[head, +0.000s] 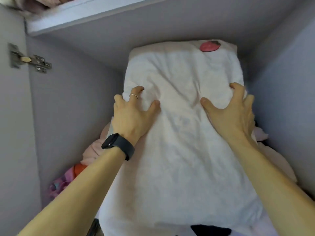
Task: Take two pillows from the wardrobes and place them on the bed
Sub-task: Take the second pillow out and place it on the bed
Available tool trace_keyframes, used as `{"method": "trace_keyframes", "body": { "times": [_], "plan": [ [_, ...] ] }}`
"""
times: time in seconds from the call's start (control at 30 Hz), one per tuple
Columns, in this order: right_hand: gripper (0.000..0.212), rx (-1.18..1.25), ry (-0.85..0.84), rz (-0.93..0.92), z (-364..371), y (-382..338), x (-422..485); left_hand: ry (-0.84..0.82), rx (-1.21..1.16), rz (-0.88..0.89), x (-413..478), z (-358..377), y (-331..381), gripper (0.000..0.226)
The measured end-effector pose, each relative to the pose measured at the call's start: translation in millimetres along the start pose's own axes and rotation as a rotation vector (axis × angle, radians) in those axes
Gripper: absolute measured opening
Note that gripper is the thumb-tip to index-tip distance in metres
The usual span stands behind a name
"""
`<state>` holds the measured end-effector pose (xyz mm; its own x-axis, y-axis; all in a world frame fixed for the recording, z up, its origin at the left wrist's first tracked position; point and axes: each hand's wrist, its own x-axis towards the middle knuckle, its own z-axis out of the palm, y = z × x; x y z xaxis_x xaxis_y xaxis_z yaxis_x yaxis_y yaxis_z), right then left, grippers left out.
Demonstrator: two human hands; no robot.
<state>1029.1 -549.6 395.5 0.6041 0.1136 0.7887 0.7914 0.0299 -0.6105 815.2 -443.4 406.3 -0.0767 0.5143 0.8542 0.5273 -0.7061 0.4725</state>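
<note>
The pillow [180, 133] looks soft and light (it dents easily). Left hand [134, 114] and right hand [230, 113] clamp its far sides, a good hold.

- The pillow [180, 133] lies inside the wardrobe [71, 103], on top of a pile of clothes [68, 181].
- A shelf [95, 14] runs above it.
- A hinge [29, 58] sits on the left wall.
- The left hand [134, 114] and right hand [230, 109] press on the pillow's left and right sides.
- A second pillow [209, 46] lies behind it, against the back wall.
</note>
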Motion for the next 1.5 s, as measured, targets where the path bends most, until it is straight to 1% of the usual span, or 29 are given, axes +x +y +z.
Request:
{"method": "trace_keyframes", "body": {
  "times": [0.1, 0.2, 0.3, 0.4, 0.53, 0.7, 0.9, 1.0, 1.1, 1.2, 1.27, 1.37, 1.5],
  "plan": [
    [0.082, 0.039, -0.011, -0.052, -8, -17, -26, 0.026, 0.019, -0.024, -15, -35, -11, 0.060],
    [0.082, 0.075, -0.035, -0.096, -10, -39, -47, 0.101, 0.043, -0.047, -30, -67, -23, 0.060],
    [0.083, 0.125, -0.064, -0.111, -7, -60, -69, 0.170, 0.078, -0.047, -40, -100, -36, 0.059],
    [0.082, 0.200, -0.079, -0.107, -1, -77, -101, 0.202, 0.133, -0.019, -53, -140, -53, 0.060],
    [0.082, 0.361, -0.154, -0.078, 7, -88, -162, 0.250, 0.270, -0.017, -90, -196, -75, 0.061],
    [0.081, 0.602, -0.225, -0.051, 15, -90, -263, 0.251, 0.443, -0.062, -166, -259, -95, 0.059],
    [0.086, 0.841, -0.376, 0.042, 23, -95, -394, 0.251, 0.682, -0.072, -259, -340, -112, 0.062],
    [0.088, 0.983, -0.414, 0.055, 19, -116, -446, 0.291, 0.801, -0.052, -294, -384, -115, 0.062],
    [0.086, 1.143, -0.466, 0.064, 9, -152, -484, 0.382, 0.912, -0.070, -323, -430, -109, 0.059],
    [0.084, 1.297, -0.571, 0.071, -9, -189, -515, 0.463, 1.042, -0.109, -351, -469, -94, 0.059],
    [0.086, 1.352, -0.676, 0.109, -21, -205, -538, 0.498, 1.126, -0.152, -375, -490, -81, 0.060],
    [0.089, 1.403, -0.822, 0.125, -44, -224, -574, 0.566, 1.216, -0.261, -417, -517, -58, 0.061],
    [0.085, 1.573, -0.997, 0.099, -92, -245, -618, 0.710, 1.335, -0.431, -485, -545, -20, 0.062]
  ]
}}
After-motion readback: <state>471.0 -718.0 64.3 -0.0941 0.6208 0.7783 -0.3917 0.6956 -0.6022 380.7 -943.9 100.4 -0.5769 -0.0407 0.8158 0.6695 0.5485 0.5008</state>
